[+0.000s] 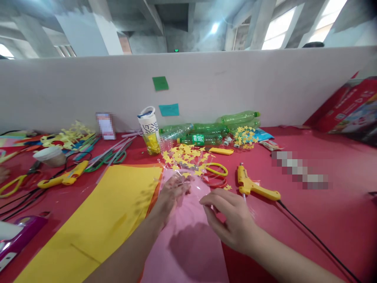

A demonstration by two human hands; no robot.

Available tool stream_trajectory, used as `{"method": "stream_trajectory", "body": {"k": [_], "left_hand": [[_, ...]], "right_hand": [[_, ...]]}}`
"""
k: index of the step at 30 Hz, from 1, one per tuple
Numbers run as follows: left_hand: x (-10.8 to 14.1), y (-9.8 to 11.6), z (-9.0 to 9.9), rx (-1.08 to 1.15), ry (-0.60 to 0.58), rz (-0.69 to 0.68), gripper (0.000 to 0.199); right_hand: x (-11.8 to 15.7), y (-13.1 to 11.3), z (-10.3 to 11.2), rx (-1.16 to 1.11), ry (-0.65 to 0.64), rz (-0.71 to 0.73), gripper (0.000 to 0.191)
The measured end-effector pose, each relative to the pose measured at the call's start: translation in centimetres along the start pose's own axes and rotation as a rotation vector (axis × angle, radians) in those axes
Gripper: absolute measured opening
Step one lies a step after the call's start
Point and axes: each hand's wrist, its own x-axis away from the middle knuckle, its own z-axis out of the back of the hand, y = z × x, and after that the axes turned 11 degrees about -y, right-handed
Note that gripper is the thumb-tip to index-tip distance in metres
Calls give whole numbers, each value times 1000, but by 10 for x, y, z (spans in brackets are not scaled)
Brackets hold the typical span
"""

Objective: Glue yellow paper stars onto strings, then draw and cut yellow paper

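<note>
My left hand (173, 192) is closed around a clear plastic piece (186, 179) above a pink sheet (188, 243). Thin clear strips fan out from this piece, and yellow paper stars (185, 155) cluster just beyond it; I cannot tell which stars are attached. To the right, my right hand (232, 216) hovers with thumb and forefinger curled together. Whatever is between those fingertips, if anything, is too small to make out. Near it lie scissors with yellow and red handles (218, 169) and a yellow glue gun (250, 186).
Yellow sheets (112, 208) lie at left, with another glue gun (66, 177) and green-handled scissors (118, 157) behind. Green bottles (209, 129), a patterned white cup (149, 127) and a yellow cutter (220, 151) line the back. A black cord (315, 236) crosses the right. Another person's hand (3, 173) shows far left.
</note>
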Motion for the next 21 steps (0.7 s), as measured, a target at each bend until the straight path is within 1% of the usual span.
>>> {"method": "stream_trajectory", "body": {"k": [3, 6, 9, 14, 16, 19, 21], "left_hand": [[0, 0, -1, 14, -12, 0, 25], [1, 0, -3, 8, -32, -13, 21], [2, 0, -4, -10, -53, 7, 24], [4, -5, -2, -39, -59, 84, 43], [5, -8, -1, -51, -68, 77, 43], [5, -9, -1, -61, -102, 75, 39], [5, -7, -2, -65, -115, 95, 39]], "right_hand": [[1, 6, -7, 110, -57, -51, 17], [2, 10, -12, 156, -100, -29, 13], [2, 9, -11, 161, -58, 12, 16], [1, 6, -3, 182, 34, 77, 15], [1, 6, -1, 202, 62, 88, 14], [0, 5, 0, 232, 108, 65, 14], [0, 4, 0, 242, 104, 47, 15]]}}
